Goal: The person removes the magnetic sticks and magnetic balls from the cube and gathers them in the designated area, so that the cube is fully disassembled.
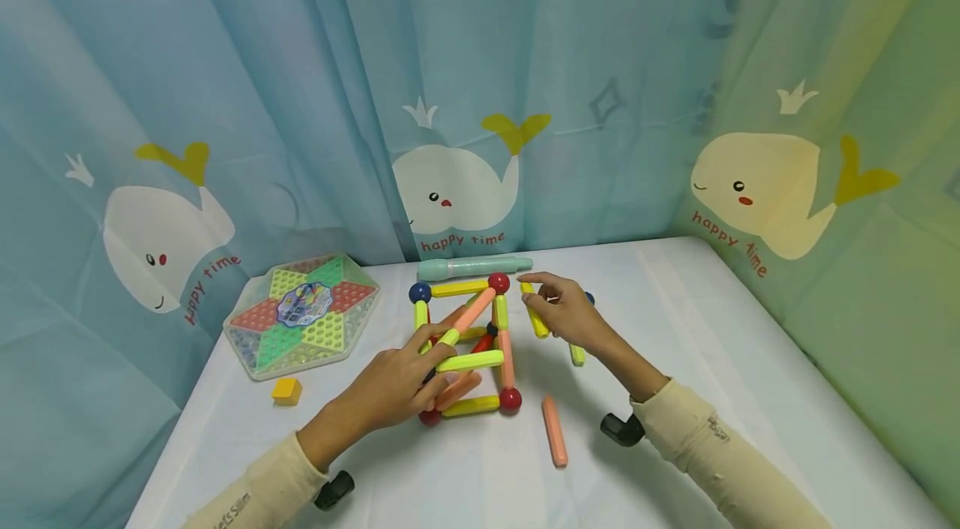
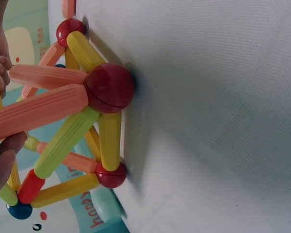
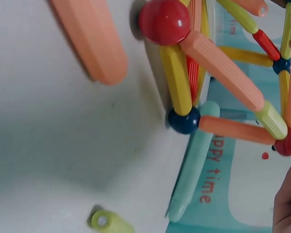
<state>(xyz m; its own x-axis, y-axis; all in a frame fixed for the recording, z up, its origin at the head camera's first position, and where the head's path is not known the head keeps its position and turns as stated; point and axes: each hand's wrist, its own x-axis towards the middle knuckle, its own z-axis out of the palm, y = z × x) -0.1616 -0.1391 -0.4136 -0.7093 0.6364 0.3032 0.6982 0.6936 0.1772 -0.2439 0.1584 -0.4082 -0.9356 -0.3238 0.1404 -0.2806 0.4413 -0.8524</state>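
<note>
From the head view, a cube frame [image 1: 468, 350] of rods and balls stands mid-bench [image 1: 712, 329]. The left hand [image 1: 408, 383] grips a green rod [image 1: 470, 361] on the frame's near side. The right hand [image 1: 566, 312] pinches a yellow rod [image 1: 534, 314] just right of the frame. A loose orange rod [image 1: 554, 430] lies right of the frame, a checkers board [image 1: 302, 314] to its left.

The left wrist view shows the frame [image 2: 82, 126] resting on red balls [image 2: 109, 87], fingertips [image 2: 2, 158] beside it.

The right wrist view shows the frame [image 3: 218, 73] near the orange rod [image 3: 89, 39].
</note>
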